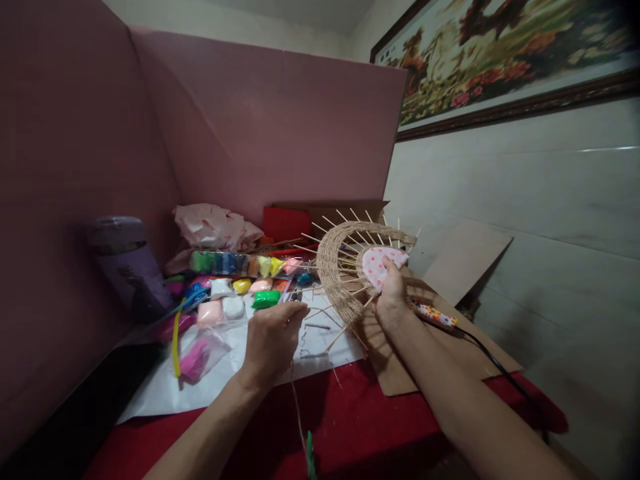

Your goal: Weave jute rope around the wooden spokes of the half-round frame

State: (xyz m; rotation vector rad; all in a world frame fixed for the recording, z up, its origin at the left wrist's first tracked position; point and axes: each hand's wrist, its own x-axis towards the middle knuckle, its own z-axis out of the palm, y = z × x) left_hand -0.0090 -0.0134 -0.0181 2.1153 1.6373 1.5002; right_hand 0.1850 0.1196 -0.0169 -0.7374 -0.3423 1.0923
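Observation:
My right hand (393, 293) grips a woven fan (327, 260) by its pink dotted cloth centre (377, 267), thumb on top. Thin wooden sticks radiate from that centre through a wide band of wound twine, and their ends stick out past it. Left of the fan, my left hand (273, 340) is closed, its fingertips close to the lower sticks. A strand of twine (296, 400) hangs from beneath this hand towards a green object (311, 453) at the bottom edge. The hand's inner side is hidden.
Bagged coloured clay (233, 307) lies on a white sheet (200, 393) to the left, near a purple tumbler (130, 267). On the right, a glue gun with a patterned body (435, 313) and black cord rests on cardboard (395, 373). Red cloth (270, 427) covers the table.

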